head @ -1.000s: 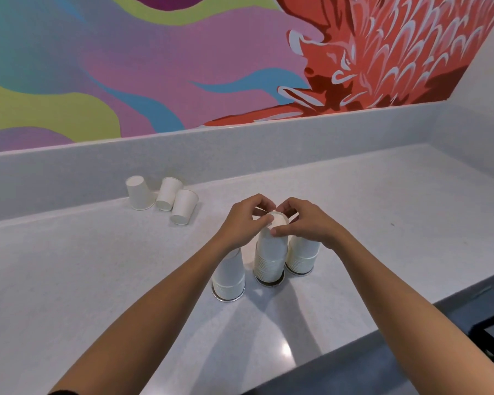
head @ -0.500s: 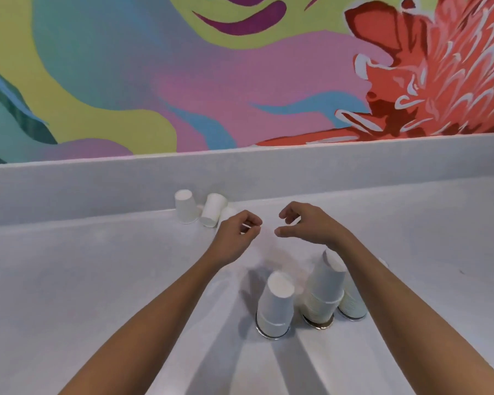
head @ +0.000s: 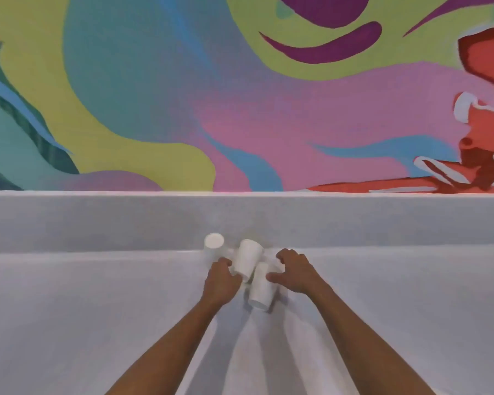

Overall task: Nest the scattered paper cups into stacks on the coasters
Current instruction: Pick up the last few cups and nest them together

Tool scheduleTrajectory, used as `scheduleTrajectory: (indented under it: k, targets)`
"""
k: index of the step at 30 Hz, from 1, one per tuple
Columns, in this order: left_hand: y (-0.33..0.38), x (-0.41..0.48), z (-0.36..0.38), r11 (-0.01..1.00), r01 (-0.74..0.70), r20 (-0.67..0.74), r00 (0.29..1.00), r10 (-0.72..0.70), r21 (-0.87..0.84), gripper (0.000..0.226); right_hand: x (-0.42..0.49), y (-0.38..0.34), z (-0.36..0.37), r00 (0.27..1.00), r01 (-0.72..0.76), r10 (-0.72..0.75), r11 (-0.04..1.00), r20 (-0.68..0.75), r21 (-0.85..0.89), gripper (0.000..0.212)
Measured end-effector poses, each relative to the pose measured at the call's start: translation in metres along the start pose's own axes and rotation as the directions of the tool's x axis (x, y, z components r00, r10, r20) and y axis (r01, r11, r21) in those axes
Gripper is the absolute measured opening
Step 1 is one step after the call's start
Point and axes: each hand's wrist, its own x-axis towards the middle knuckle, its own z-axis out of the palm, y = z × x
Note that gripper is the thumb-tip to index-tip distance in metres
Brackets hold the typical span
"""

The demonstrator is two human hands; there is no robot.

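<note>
Head view: your left hand [head: 221,279] grips the middle cup [head: 247,259]; right hand [head: 295,272] curls at the near cup [head: 260,289], hold unclear. Pinch lightly, lift straight.

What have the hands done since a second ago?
Both hands let go of the stack and reached forward to the loose cups by the wall. The left hand touches the middle cup; the right hand hovers beside the nearest cup. Those cups stayed put.

Bright, even light; soft focus.
Pale shadows fan from the forearms [head: 169,352] toward the counter's [head: 83,323] near edge; cups [head: 247,260] look smeared, the mural [head: 154,95] grainy.
</note>
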Motion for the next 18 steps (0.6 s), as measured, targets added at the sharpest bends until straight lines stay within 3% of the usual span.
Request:
scheduleTrajectory:
  k: [5,7,10,13,15,18]
  targets:
    - [-0.013,0.017,0.022,0.998,0.026,-0.029,0.999,-0.028,-0.063,0.04,0.042,0.001,0.022,0.986,-0.088,0.099,0.993,0.134,-0.085,0.067]
    - [-0.015,0.018,0.025,0.998,0.015,-0.038,0.999,-0.017,-0.058,0.04,0.051,0.005,0.023,0.974,-0.127,0.116,0.991,0.196,0.045,0.061]
    - [-0.016,0.022,0.031,0.998,0.009,-0.065,0.998,-0.013,-0.064,0.044,0.056,0.012,0.015,0.959,-0.167,0.077,0.931,0.274,0.324,0.035]
    - [-0.01,0.028,0.039,0.997,-0.007,-0.101,0.995,-0.001,-0.081,0.052,0.057,0.02,-0.003,0.948,-0.191,0.072,0.908,0.311,0.373,0.018]
    - [-0.004,0.032,0.046,0.999,-0.015,-0.137,0.991,0.01,-0.038,0.063,0.056,0.023,-0.018,0.971,-0.165,0.082,0.911,0.225,0.378,0.012]
    - [0.006,0.036,0.054,0.999,0.019,-0.186,0.983,-0.012,0.037,0.072,0.059,0.03,-0.037,0.97,-0.134,0.205,0.897,-0.128,0.421,0.03]
